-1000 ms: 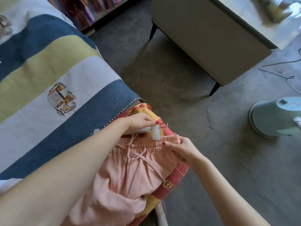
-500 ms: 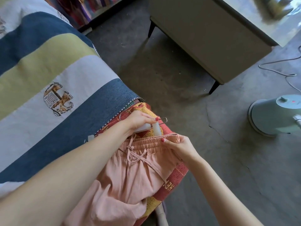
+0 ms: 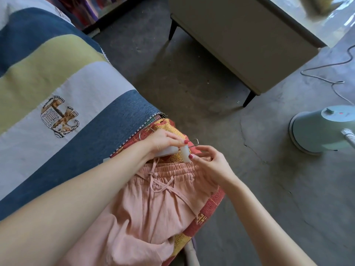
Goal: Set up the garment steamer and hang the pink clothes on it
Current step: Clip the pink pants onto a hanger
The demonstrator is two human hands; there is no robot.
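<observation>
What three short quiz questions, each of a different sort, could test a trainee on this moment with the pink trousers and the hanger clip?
1. True or false: the pink trousers already hang from the clip hanger.
2. Which hand touches the white clip from the side of the green base? A) left hand B) right hand
3. Fill the gap: the trousers' drawstring is tied in a ____.

Key
1. False: they lie flat on the patterned red cloth, the waistband below the clip.
2. B: the right hand pinches it; the left hand holds the hanger.
3. Bow.
</observation>
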